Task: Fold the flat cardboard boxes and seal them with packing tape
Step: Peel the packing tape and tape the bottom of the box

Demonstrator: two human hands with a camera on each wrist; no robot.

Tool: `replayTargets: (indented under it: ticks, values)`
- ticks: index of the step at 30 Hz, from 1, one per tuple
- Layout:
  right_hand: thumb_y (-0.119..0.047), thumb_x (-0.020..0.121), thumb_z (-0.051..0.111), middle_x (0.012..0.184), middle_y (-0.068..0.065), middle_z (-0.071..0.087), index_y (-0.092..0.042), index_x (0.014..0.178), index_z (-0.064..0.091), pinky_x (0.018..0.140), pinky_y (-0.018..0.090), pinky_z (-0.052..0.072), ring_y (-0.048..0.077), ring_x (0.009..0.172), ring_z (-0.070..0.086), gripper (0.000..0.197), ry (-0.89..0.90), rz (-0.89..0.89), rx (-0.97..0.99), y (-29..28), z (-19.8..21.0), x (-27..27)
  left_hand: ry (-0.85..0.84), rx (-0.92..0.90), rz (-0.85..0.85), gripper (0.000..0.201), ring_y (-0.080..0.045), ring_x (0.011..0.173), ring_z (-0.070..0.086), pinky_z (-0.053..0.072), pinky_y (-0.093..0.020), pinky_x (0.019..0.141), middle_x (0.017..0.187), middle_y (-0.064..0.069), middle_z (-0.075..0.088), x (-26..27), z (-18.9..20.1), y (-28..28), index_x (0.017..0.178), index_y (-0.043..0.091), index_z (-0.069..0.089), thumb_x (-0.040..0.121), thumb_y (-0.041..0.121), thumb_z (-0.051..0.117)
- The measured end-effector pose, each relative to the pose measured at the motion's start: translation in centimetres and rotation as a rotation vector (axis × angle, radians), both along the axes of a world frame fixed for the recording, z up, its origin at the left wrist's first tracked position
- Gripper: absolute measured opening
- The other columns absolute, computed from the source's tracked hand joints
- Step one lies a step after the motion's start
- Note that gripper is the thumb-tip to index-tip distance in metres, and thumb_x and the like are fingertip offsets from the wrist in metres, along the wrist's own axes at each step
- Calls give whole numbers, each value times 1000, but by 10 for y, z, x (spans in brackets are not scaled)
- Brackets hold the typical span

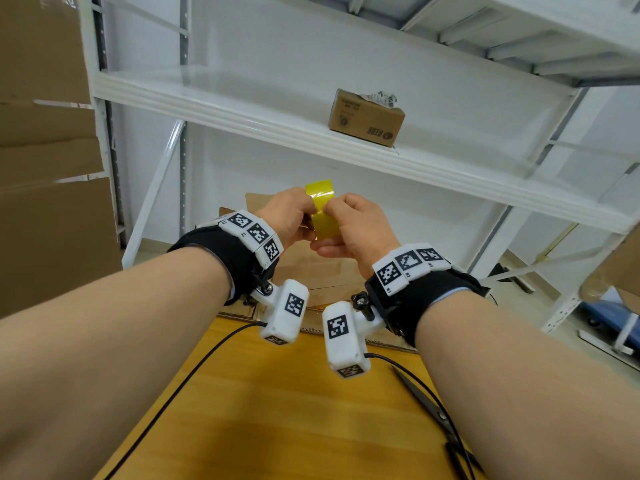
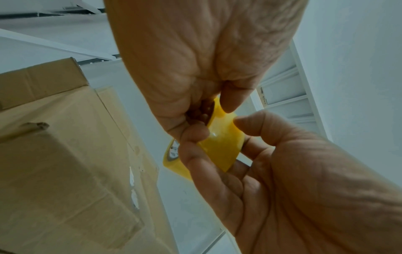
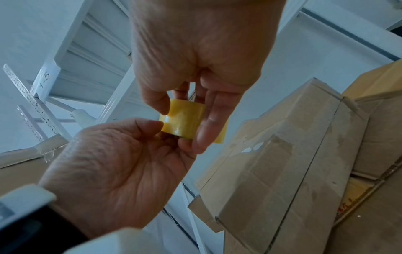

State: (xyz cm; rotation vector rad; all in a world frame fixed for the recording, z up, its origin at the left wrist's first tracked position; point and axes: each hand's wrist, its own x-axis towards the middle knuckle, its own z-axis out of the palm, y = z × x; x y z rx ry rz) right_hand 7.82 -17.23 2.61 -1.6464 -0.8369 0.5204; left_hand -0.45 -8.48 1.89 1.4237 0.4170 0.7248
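A roll of yellow packing tape (image 1: 322,211) is held up in front of me, above the table, between both hands. My left hand (image 1: 292,216) grips the roll from the left, its fingers curled round the rim (image 2: 222,146). My right hand (image 1: 349,225) holds it from the right, thumb pressed on the outer band of tape (image 3: 182,120) and fingers underneath. A flattened cardboard box (image 1: 311,271) lies on the table beyond my wrists, partly hidden by them.
Black scissors (image 1: 438,408) lie on the wooden table (image 1: 277,410) at the right, next to black cables. A small brown box (image 1: 367,121) stands on the white shelf (image 1: 242,109). Large cardboard boxes (image 1: 45,168) are stacked at the left.
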Motion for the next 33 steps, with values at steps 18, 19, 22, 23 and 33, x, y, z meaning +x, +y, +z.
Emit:
replayTargets:
  ticks: [18,19,22,23,33]
  values:
    - [-26,94,52,73,9,67,-21,83,58,49,26,49,20,50,60,13,-86,-30,-80,2,5,9,30,-206,-104,22,-22,69,57,58,-33,62,84,-16,54,-2,-2,10,107,-1,54,98,19,52]
    - [-26,95,52,74,10,67,-21,84,58,50,26,49,20,51,61,13,-79,-23,-87,1,5,9,31,-210,-108,21,-22,69,57,58,-33,63,83,-16,54,-2,-3,11,107,-1,54,98,17,52]
    - [-27,97,54,79,13,70,-20,88,59,51,27,53,21,56,66,12,-43,10,-105,1,5,9,32,-197,-150,16,-20,70,59,58,-34,70,83,-14,58,-3,-5,14,106,-2,55,98,12,49]
    - [-27,97,55,81,14,70,-19,89,59,51,27,53,22,57,67,12,-33,20,-107,0,6,9,31,-191,-166,14,-21,73,60,58,-35,73,86,-15,58,-4,-5,15,104,-1,55,98,10,48]
    - [-32,96,60,95,17,72,-15,111,58,54,31,59,25,60,71,23,44,24,-114,-1,6,9,73,-101,-281,19,-24,84,62,54,-41,84,96,-16,63,-2,-6,9,113,-1,54,99,2,42]
